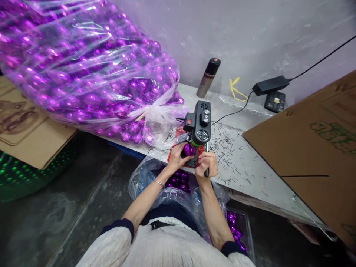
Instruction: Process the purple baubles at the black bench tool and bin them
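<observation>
My left hand (175, 157) is closed around a shiny purple ball (189, 150), holding it under the head of a small black machine (200, 124) on the white table (244, 167). My right hand (207, 164) is wrapped round a dark handle (206, 171) at the machine's right side. A red base plate (172, 152) lies beneath the ball. Below my arms, an open clear bag (178, 181) holds more purple balls.
A huge clear sack of purple balls (83, 66) fills the table's left. Several small metal scraps (230, 148) litter the tabletop. A spray can (208, 77), a power adapter (269, 85) and a cardboard box (314, 148) stand behind and right. Green balls (19, 174) sit at the lower left.
</observation>
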Demonstrator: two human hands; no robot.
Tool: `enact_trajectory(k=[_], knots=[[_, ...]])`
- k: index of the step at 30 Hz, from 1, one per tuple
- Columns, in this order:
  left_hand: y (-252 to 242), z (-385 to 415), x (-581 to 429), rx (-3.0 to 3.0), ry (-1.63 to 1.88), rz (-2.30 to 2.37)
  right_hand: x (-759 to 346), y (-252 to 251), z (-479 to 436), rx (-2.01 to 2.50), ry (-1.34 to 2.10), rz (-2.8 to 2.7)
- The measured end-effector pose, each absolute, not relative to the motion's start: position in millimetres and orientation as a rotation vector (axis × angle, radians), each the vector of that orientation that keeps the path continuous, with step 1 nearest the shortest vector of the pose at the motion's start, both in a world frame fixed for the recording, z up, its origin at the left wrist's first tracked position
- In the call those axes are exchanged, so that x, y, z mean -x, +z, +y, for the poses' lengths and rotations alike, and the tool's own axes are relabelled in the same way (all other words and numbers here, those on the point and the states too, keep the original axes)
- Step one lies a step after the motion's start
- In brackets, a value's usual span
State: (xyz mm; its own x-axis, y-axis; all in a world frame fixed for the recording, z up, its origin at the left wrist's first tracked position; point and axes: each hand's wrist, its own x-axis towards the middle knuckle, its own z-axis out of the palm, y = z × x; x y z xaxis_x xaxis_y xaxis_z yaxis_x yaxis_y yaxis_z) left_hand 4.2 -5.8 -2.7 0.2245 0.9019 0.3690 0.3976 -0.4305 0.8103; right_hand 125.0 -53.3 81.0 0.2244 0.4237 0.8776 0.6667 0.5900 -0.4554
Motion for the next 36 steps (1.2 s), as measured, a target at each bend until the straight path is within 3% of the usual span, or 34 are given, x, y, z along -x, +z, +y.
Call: enact_trajectory(k=[6, 14, 17, 21, 28, 36], knots=[[-4, -31, 11, -2.089, 1.243, 1.115, -126, 134, -58, 1.102, -0.027, -1.397], [-16, -102, 64, -2.499, 0.845, 0.904, -126, 104, -65, 1.048, -0.066, -1.457], [-3, -75, 71, -2.424, 0.899, 0.975, -127, 101, -65, 1.048, -0.069, -1.461], [34, -1, 85, -2.225, 1.105, 1.431, -127, 102, -64, 1.048, -0.087, -1.465], [78, 76, 130, -2.080, 0.555, 1.826, -126, 101, -63, 1.029, -0.087, -1.451], [78, 113, 140, -2.031, 0.567, 1.802, -126, 101, -63, 1.022, -0.088, -1.458]])
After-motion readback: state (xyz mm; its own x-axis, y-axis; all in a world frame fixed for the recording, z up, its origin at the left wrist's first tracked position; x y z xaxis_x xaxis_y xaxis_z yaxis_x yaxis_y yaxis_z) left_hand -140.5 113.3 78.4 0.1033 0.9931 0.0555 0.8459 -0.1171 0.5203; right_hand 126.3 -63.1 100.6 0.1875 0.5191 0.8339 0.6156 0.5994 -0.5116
